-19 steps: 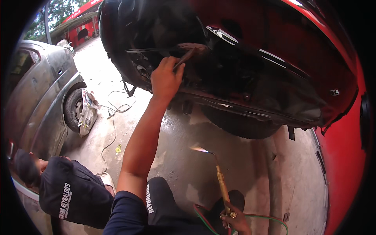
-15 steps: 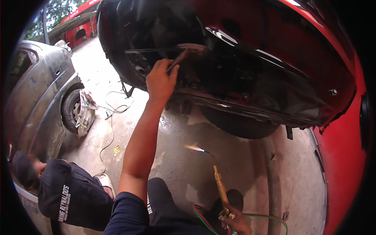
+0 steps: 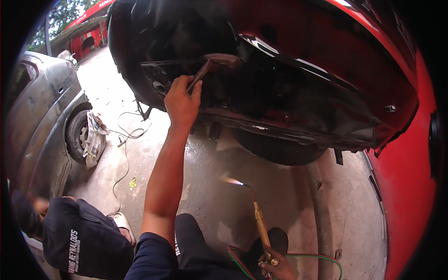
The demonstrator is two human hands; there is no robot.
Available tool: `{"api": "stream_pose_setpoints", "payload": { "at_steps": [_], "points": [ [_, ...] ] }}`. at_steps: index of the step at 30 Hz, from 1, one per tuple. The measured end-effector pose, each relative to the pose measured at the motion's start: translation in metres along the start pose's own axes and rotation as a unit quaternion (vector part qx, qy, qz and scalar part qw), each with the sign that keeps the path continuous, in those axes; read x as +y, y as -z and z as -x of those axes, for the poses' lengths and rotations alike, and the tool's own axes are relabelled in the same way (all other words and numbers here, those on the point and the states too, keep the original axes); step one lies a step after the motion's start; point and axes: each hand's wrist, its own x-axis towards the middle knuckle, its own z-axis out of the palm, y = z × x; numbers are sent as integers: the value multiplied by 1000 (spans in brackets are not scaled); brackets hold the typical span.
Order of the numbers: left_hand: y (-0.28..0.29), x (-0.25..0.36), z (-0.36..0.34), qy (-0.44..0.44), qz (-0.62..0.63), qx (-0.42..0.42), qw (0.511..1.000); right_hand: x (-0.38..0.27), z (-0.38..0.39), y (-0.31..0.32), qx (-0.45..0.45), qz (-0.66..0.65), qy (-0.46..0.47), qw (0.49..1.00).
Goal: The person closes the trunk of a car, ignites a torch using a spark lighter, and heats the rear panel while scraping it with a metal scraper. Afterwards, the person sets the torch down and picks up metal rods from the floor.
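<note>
My left hand [image 3: 182,105] grips a thin flat reddish-brown tool [image 3: 202,70], its tip at a pinkish-brown patch [image 3: 226,59] on a glossy dark vehicle panel [image 3: 298,91] with red reflections. Low at the right, my right hand [image 3: 275,263] is closed around a brass gas torch [image 3: 260,221], its bent nozzle carrying a small flame pointing left, below the panel and apart from it. Red and green hoses [image 3: 317,255] run from that torch. Whether the tool touches the panel is hard to tell.
A grey unpainted vehicle [image 3: 39,116] with a paper-wrapped wheel stands at left. A crouching co-worker in dark clothing [image 3: 88,235] is at lower left. Black cable [image 3: 123,163] lies on the concrete. A red surface [image 3: 406,196] borders the right, and a tire [image 3: 275,149] sits under the panel.
The view has shifted slightly, placing the scene further left. My left hand and tool have moved a little down and left along the panel. My right hand still holds the lit torch.
</note>
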Motion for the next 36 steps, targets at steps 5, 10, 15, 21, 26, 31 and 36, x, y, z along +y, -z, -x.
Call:
{"api": "stream_pose_setpoints", "payload": {
  "at_steps": [5, 10, 15, 21, 26, 31, 36],
  "points": [
    [-19, 36, -8, -33, 11, -63, 997, -20, -6, -6, 29, 35, -25, 999],
    [-3, 17, -1, 18, 3, -31, 999, -22, 0, -10, 40, 48, -5, 998],
    [-20, 36, -4, 11, 28, -66, 997, -21, -4, -10, 58, 51, -21, 997],
    [-19, 19, 18, 137, 52, -28, 989, -19, 4, -7, 27, 6, -6, 1000],
    [-31, 34, 24, 170, 88, -2, 981, -12, 2, -4, 41, 7, -7, 999],
    [-40, 37, 33, 243, 146, -16, 959, -13, 3, 0, 37, -12, 2, 999],
    [-43, 40, 29, 204, 150, 16, 967, -10, 2, -2, 60, -12, 2, 998]
  ]
}}
